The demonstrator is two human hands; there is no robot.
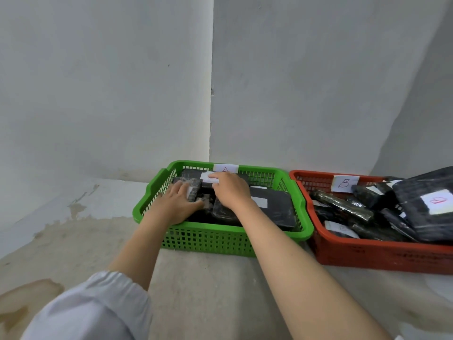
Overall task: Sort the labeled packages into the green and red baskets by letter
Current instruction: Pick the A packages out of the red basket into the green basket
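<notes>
Head view. Green basket point(220, 238), tagged A, long axis left-right, touching the red basket point(367, 256), tagged B, on its right. Both sit in a wall corner on a stained surface point(208, 290). Left hand point(176, 202), grip spread flat, presses a small black package point(193, 190) at the left end. Right hand point(230, 190), fingers extended, rests on a white-labeled package point(206, 176) by the far rim. Red basket piled with black packages point(426, 204).
</notes>
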